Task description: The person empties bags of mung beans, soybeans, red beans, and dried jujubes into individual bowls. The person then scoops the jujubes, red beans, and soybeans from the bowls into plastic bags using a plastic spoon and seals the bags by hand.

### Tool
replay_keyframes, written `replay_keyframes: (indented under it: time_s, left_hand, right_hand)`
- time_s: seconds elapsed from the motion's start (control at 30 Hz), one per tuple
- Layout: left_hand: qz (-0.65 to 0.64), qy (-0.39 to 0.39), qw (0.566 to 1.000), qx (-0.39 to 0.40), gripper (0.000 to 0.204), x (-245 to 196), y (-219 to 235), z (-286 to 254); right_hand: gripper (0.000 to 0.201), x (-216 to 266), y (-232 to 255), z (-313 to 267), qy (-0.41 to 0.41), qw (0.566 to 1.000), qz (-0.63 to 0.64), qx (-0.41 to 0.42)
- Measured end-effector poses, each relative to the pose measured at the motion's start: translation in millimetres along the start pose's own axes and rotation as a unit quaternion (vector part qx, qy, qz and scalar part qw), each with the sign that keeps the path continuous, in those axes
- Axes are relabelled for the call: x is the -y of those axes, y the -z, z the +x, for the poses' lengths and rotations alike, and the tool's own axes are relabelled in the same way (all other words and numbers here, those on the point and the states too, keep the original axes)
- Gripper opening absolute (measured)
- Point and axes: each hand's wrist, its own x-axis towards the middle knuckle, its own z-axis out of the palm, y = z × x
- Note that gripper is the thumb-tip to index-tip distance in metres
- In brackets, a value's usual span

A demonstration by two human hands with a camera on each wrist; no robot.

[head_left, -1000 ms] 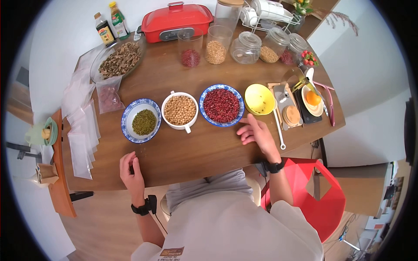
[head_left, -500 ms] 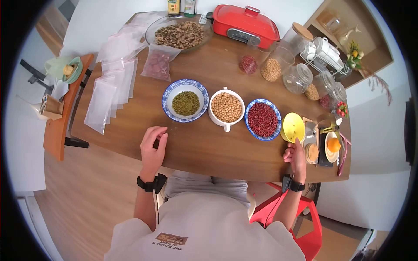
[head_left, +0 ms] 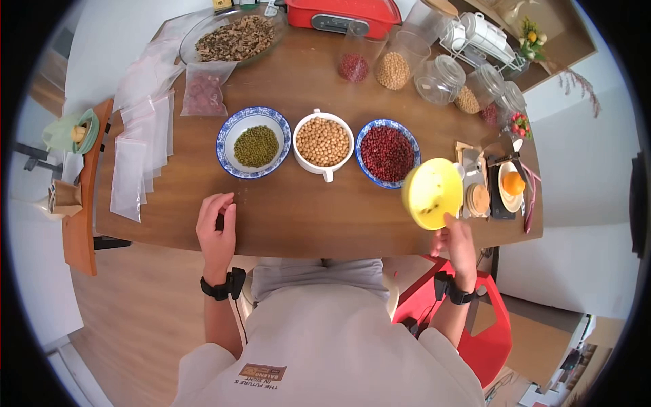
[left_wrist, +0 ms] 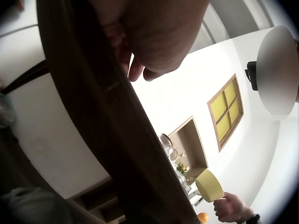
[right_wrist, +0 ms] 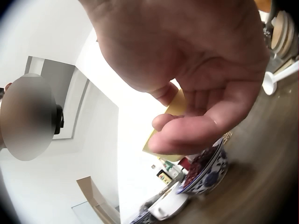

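My right hand (head_left: 458,249) pinches the rim of a yellow bowl (head_left: 439,183), thumb on the near side. The bowl is lifted and tilted, a few small dark bits in its bottom; in the left wrist view it hangs in the air. From the head it overlaps the edge of a blue-and-white bowl (head_left: 359,153) of dark red beans. Further left are a white two-handled bowl (head_left: 298,150) of chickpeas and a patterned bowl (head_left: 234,125) of green mung beans. My left hand (head_left: 216,234) stays at the table's front edge, fingers loosely curled, holding nothing.
Clear zip bags (head_left: 127,180) fan out on the left, beside a bag of pinkish pieces (head_left: 203,93) and a glass dish (head_left: 190,51) of dried brown pieces. Jars (head_left: 437,81) line the back right. A scale (head_left: 502,209) with an orange (head_left: 513,183) sits at the right.
My right hand reached the yellow bowl, took its rim and lifted it leftward toward the red beans. The head view turned and shifted. My left hand remains near the table edge.
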Motion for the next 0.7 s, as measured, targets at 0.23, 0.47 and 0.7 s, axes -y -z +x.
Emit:
replay_keyframes:
  time_s: [0.23,0.47,0.7]
  left_hand:
    - [0.022,-0.026,0.999,0.004,0.017,3.9,-2.6,0.2]
    - [0.018,-0.029,0.999,0.002,0.016,6.8,-2.6,-1.4]
    - [-0.081,0.048,0.995,0.037,0.015,2.2,15.2,14.3]
  right_hand:
    - [0.047,-17.9,-66.1,0.8,-0.061,0.982,-0.035,0.174]
    - [0.054,-13.7,-86.8,12.9,-0.059,0.974,-0.08,0.206]
    - [0.057,-49.0,-62.2,23.3,0.021,0.999,0.014,0.029]
